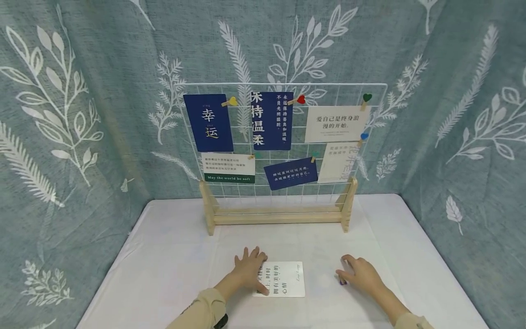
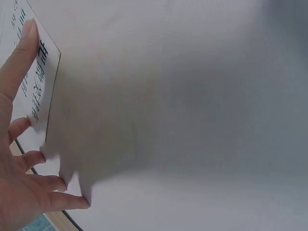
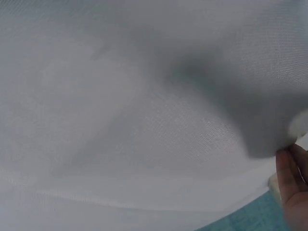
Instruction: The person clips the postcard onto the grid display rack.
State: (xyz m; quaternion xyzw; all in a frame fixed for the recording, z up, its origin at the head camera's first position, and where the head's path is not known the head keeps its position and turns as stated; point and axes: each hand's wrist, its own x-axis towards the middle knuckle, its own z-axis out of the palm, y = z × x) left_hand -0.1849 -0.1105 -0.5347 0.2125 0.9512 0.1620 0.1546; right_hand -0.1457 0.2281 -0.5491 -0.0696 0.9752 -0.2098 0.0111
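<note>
In the head view my left hand point(image 1: 248, 269) lies over the left end of a white card point(image 1: 292, 278) with dark lettering, flat on the table. Its thumb rests on the card and the other fingers spread past the card's edge, as the left wrist view shows too. Farther right, my right hand point(image 1: 363, 275) is low over the table, thumb and index finger apart. A small clip point(image 1: 342, 281) with a purple-blue end shows just below that thumb, partly hidden. In the right wrist view the right hand's fingertips point(image 3: 283, 155) are near the white cloth.
Behind the hands stands a white wire grid point(image 1: 283, 84) on a wooden base point(image 1: 279, 218). Several cards hang there, including a dark blue card point(image 1: 208, 132) and a white card point(image 1: 337, 125), held by heart-topped clips such as a red one point(image 1: 301, 99). Patterned curtain point(image 1: 123, 137) surrounds the table point(image 1: 172, 256).
</note>
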